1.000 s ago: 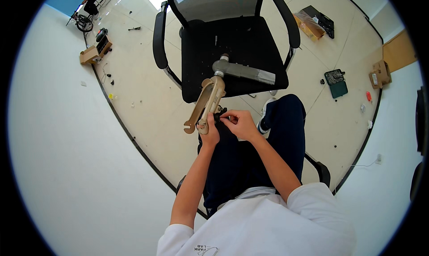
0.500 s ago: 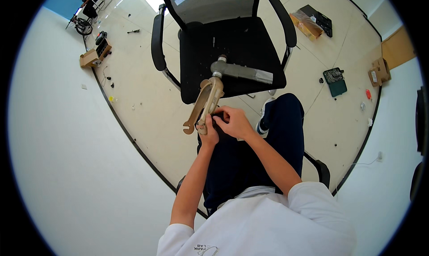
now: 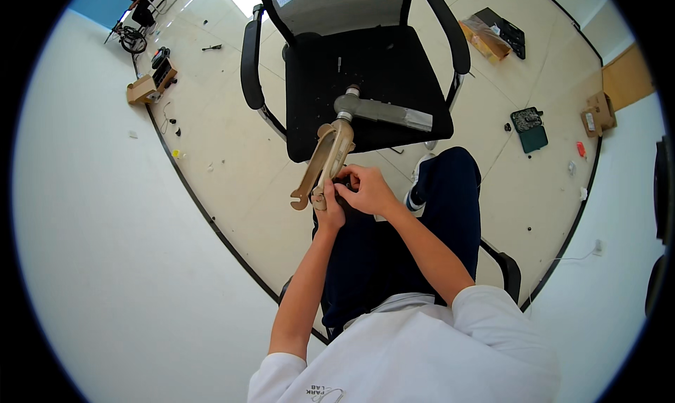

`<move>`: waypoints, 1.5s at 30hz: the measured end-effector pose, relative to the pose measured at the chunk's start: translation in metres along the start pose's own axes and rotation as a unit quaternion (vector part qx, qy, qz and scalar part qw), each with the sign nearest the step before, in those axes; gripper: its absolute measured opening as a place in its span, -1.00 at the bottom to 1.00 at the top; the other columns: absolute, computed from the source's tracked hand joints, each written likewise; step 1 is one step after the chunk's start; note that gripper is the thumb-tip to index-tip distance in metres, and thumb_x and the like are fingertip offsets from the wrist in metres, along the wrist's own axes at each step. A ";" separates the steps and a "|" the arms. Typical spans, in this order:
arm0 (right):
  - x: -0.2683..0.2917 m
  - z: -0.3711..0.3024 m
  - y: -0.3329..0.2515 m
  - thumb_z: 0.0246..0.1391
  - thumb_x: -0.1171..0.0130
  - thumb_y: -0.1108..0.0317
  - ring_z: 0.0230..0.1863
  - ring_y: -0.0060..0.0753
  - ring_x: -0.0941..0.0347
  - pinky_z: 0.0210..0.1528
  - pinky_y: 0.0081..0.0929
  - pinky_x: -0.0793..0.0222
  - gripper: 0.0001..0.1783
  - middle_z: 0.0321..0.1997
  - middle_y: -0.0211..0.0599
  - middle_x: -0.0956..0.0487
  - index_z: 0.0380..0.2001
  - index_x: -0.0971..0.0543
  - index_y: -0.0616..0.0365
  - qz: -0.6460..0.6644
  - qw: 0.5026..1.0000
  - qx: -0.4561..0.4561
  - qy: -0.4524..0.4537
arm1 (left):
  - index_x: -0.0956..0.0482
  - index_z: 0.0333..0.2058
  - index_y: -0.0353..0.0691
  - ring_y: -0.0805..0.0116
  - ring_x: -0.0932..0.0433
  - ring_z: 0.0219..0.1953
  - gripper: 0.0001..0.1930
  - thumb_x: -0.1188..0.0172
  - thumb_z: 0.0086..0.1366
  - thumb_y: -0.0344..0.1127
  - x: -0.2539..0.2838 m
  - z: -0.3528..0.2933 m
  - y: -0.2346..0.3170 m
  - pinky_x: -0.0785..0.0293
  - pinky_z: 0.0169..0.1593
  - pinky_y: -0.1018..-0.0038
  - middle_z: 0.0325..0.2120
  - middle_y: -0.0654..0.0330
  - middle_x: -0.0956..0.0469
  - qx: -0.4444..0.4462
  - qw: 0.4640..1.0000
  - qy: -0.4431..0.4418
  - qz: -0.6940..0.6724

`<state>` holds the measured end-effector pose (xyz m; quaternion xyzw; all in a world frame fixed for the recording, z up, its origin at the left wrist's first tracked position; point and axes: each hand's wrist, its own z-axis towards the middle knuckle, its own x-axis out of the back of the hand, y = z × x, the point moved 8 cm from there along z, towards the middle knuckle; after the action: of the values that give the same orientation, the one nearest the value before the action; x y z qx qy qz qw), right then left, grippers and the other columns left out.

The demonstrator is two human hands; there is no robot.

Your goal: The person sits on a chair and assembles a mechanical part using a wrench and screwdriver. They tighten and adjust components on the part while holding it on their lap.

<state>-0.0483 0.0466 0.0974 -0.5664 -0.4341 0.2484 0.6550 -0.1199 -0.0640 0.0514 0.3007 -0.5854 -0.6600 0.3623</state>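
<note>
A beige two-legged fork (image 3: pixel 340 141) with a slotted end leans from the seat of a black office chair (image 3: pixel 394 59) toward my lap. Its upper end joins a grey tube (image 3: pixel 390 113) that lies across the seat. My left hand (image 3: pixel 330 212) is closed round the near end of one fork leg, thumb on top. Right beside it, my right hand (image 3: pixel 367 191) is closed in a pinch at a small dark part against the leg. The fingers mostly hide that part, so its kind does not show.
A small rod (image 3: pixel 339 64) lies on the seat. On the floor at right are an orange box (image 3: pixel 489 46), a black case (image 3: pixel 512 37), a green case (image 3: pixel 534 137) and a cardboard carton (image 3: pixel 599 113). An opened cardboard box (image 3: pixel 143 90) stands by the left wall.
The whole view has shifted by a few pixels. Both hands stay at the fork's near end, with hardly any visible change in their grip.
</note>
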 end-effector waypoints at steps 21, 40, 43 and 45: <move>0.071 -0.006 0.076 0.03 -0.22 0.32 -0.67 -0.67 -0.24 -0.61 -0.56 -0.14 -0.82 -0.71 -0.47 -0.40 -0.41 -0.54 0.23 0.087 0.975 -0.094 0.180 | -0.49 -0.05 -0.38 0.35 -0.49 -0.11 -0.64 -0.01 0.38 -0.18 -0.002 -0.003 0.000 -0.39 -0.03 0.43 -0.16 0.13 -0.54 0.043 0.998 -0.006 0.050; 0.170 0.125 0.065 0.00 -0.15 0.35 -0.52 -0.58 -0.37 -0.42 -0.53 -0.29 -0.83 -0.59 -0.34 -0.49 -0.45 -0.52 0.27 0.053 0.969 0.071 0.230 | -0.53 -0.12 -0.33 0.40 -0.46 -0.36 -0.72 -0.09 0.36 -0.23 -0.004 -0.005 0.014 -0.37 -0.28 0.47 -0.41 0.26 -0.53 -0.009 0.988 -0.016 0.153; 0.153 0.068 0.123 0.00 -0.14 0.32 -0.47 -0.45 -0.49 -0.36 -0.46 -0.37 -0.81 -0.55 -0.24 -0.55 -0.45 -0.54 0.26 0.025 0.971 -0.035 0.235 | -0.50 -0.07 -0.36 0.36 -0.46 -0.19 -0.69 -0.05 0.38 -0.21 -0.008 -0.003 0.017 -0.36 -0.10 0.46 -0.24 0.19 -0.52 0.016 0.987 -0.034 0.157; 0.122 0.036 0.152 -0.02 -0.14 0.31 -0.44 -0.32 -0.53 -0.33 -0.41 -0.40 -0.80 -0.50 -0.18 -0.58 -0.44 -0.57 0.25 -0.040 0.975 -0.141 0.168 | -0.50 -0.07 -0.36 0.35 -0.47 -0.17 -0.68 -0.05 0.38 -0.21 0.000 -0.010 0.018 -0.37 -0.08 0.46 -0.21 0.17 -0.53 0.037 0.987 -0.017 0.153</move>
<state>0.0078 0.2011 -0.0137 -0.6693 -0.3703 0.0595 0.6414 -0.1095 -0.0710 0.0677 0.2094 -0.6543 -0.5798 0.4380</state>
